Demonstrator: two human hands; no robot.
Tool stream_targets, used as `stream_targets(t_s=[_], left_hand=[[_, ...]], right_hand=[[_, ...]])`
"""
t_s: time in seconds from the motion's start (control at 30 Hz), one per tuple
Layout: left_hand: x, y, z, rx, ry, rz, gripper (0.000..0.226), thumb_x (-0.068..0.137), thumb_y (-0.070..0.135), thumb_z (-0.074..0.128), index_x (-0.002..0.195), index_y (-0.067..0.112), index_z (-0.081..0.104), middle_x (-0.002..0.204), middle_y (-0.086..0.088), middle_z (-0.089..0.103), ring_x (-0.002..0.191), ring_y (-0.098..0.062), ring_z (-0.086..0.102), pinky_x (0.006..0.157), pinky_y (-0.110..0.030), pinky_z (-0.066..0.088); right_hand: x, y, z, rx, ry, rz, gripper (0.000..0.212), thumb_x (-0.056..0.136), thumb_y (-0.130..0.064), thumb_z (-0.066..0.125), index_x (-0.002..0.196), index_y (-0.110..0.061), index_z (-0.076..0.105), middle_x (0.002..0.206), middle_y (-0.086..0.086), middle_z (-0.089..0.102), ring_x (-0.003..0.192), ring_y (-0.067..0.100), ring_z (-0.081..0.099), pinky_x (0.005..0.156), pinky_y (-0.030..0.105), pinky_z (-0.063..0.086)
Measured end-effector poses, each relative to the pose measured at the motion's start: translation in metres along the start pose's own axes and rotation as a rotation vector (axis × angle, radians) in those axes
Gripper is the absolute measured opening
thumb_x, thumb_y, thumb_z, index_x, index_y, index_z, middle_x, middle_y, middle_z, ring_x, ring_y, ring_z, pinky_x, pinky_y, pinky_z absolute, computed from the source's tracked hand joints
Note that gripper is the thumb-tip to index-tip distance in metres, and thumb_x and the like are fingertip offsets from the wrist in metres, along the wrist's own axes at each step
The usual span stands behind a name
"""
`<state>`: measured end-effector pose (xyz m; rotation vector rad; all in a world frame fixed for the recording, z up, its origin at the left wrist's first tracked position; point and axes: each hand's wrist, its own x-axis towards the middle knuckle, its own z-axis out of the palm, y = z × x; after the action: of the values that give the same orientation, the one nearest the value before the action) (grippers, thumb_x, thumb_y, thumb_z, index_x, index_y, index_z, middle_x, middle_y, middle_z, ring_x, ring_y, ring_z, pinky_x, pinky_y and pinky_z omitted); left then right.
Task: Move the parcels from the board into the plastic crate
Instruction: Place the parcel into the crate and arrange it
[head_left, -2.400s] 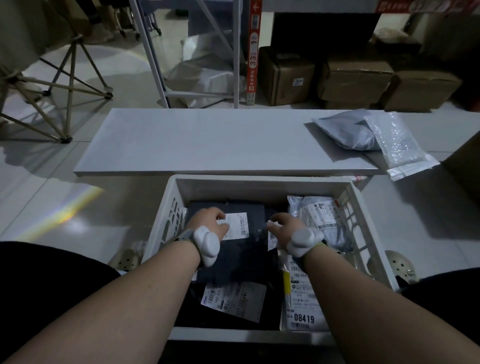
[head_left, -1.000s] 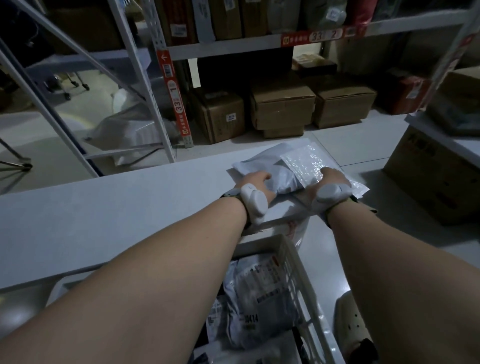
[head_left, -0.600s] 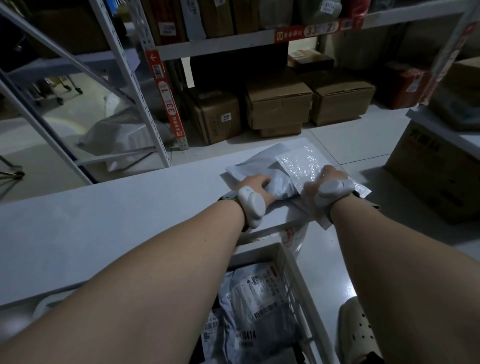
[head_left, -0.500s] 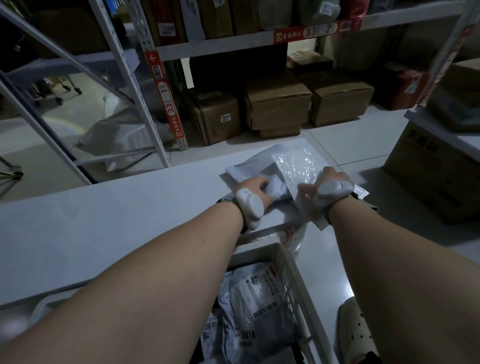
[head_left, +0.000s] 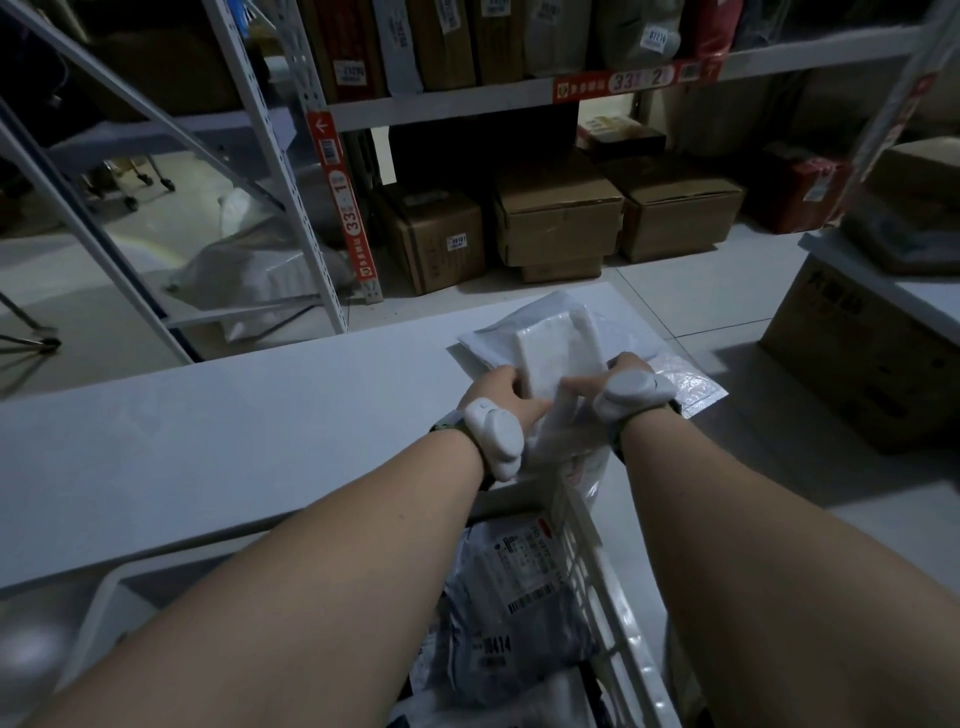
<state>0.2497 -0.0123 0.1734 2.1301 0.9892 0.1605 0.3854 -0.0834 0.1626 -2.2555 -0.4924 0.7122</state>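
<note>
A long pale board (head_left: 234, 415) runs across the view. At its right end both hands hold one pale flat parcel (head_left: 556, 353), tilted up off the board. My left hand (head_left: 501, 389) grips its left edge and my right hand (head_left: 592, 382) grips its lower right edge. Under and behind it lies a grey mailer (head_left: 623, 322). A clear bubble-wrap parcel (head_left: 693, 387) lies flat to the right of my right wrist. The white plastic crate (head_left: 579, 525) stands below the board's near edge, with several labelled parcels (head_left: 519, 597) inside, partly hidden by my arms.
A metal rack (head_left: 317, 218) with red labels stands behind the board, with cardboard boxes (head_left: 558, 218) on the floor beneath it. A large carton (head_left: 857, 353) sits on the floor at the right under a low shelf. Tripod legs (head_left: 31, 338) show at far left.
Both hands left the crate and reached to the board's right end. In the last half second they closed on the pale parcel and tipped it up off the board.
</note>
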Motion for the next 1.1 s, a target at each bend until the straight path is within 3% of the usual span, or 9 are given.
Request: stream_targets(t_s=[0.13, 0.37, 0.5, 0.57, 0.63, 0.73, 0.87, 1.0, 1.1], left_hand=[[-0.021, -0.014, -0.011, -0.111, 0.094, -0.030, 0.015, 0.086, 0.027, 0.059, 0.093, 0.015, 0.054, 0.081, 0.000, 0.059, 0.074, -0.017, 0.056, 0.061, -0.027, 0.044], [-0.073, -0.072, -0.042, -0.341, 0.119, -0.104, 0.012, 0.064, 0.025, 0.061, 0.076, 0.023, 0.061, 0.097, -0.012, 0.071, 0.091, -0.032, 0.068, 0.082, -0.051, 0.055], [-0.109, -0.101, -0.065, -0.379, 0.162, -0.148, 0.013, 0.081, 0.005, 0.065, 0.092, 0.010, 0.062, 0.107, -0.017, 0.068, 0.097, -0.030, 0.065, 0.087, -0.046, 0.054], [-0.125, -0.114, -0.071, -0.391, 0.184, -0.158, 0.011, 0.084, 0.000, 0.063, 0.087, 0.010, 0.060, 0.104, -0.017, 0.068, 0.093, -0.026, 0.064, 0.085, -0.037, 0.053], [-0.148, -0.130, -0.078, -0.413, 0.208, -0.181, 0.019, 0.084, 0.002, 0.064, 0.077, 0.018, 0.058, 0.097, -0.014, 0.068, 0.092, -0.026, 0.064, 0.087, -0.040, 0.053], [-0.175, -0.150, -0.081, -0.444, 0.227, -0.195, 0.023, 0.083, 0.002, 0.066, 0.073, 0.021, 0.058, 0.087, -0.010, 0.066, 0.086, -0.023, 0.062, 0.086, -0.037, 0.051], [-0.202, -0.172, -0.083, -0.550, 0.203, -0.201, 0.020, 0.085, -0.003, 0.063, 0.078, 0.016, 0.059, 0.079, 0.000, 0.063, 0.075, -0.015, 0.059, 0.069, -0.018, 0.051], [-0.209, -0.176, -0.087, -0.607, 0.190, -0.246, 0.014, 0.088, 0.004, 0.060, 0.084, 0.017, 0.063, 0.085, -0.001, 0.065, 0.083, -0.022, 0.062, 0.079, -0.032, 0.053], [-0.214, -0.175, -0.088, -0.592, 0.113, -0.243, 0.009, 0.088, 0.008, 0.062, 0.088, 0.016, 0.064, 0.090, -0.003, 0.069, 0.077, -0.015, 0.063, 0.065, -0.024, 0.054]], right_hand=[[-0.029, -0.009, 0.006, -0.094, -0.043, -0.069, 0.059, 0.079, -0.038, 0.070, 0.126, -0.008, 0.051, 0.120, 0.018, 0.058, 0.110, 0.034, 0.056, 0.089, 0.037, 0.045], [-0.074, 0.004, 0.038, 0.072, -0.271, -0.162, 0.057, 0.055, -0.057, 0.076, 0.097, -0.019, 0.069, 0.090, 0.007, 0.073, 0.084, 0.028, 0.069, 0.082, 0.049, 0.057], [-0.116, 0.002, 0.059, 0.265, -0.394, -0.089, 0.029, 0.075, -0.022, 0.076, 0.099, -0.007, 0.067, 0.091, 0.023, 0.069, 0.079, 0.033, 0.065, 0.080, 0.050, 0.055], [-0.133, 0.008, 0.072, 0.340, -0.461, -0.047, 0.017, 0.080, -0.007, 0.070, 0.096, -0.007, 0.066, 0.084, 0.016, 0.066, 0.073, 0.029, 0.063, 0.072, 0.043, 0.057], [-0.153, 0.013, 0.090, 0.348, -0.537, -0.016, 0.019, 0.082, 0.000, 0.064, 0.099, -0.010, 0.065, 0.083, 0.010, 0.065, 0.071, 0.026, 0.061, 0.066, 0.035, 0.053], [-0.178, 0.020, 0.112, 0.274, -0.600, -0.003, 0.024, 0.085, 0.002, 0.061, 0.104, -0.012, 0.063, 0.089, 0.012, 0.066, 0.076, 0.027, 0.061, 0.070, 0.037, 0.054], [-0.197, 0.023, 0.132, 0.237, -0.581, -0.007, 0.022, 0.085, -0.001, 0.065, 0.101, -0.016, 0.063, 0.094, 0.009, 0.068, 0.087, 0.030, 0.064, 0.082, 0.046, 0.056], [-0.206, 0.022, 0.140, 0.219, -0.505, -0.032, 0.015, 0.084, -0.011, 0.069, 0.088, -0.024, 0.062, 0.088, 0.003, 0.068, 0.085, 0.026, 0.066, 0.079, 0.042, 0.057], [-0.210, 0.022, 0.143, 0.309, -0.422, -0.016, 0.012, 0.080, -0.015, 0.072, 0.085, -0.023, 0.065, 0.093, 0.007, 0.072, 0.088, 0.030, 0.069, 0.083, 0.049, 0.057]])
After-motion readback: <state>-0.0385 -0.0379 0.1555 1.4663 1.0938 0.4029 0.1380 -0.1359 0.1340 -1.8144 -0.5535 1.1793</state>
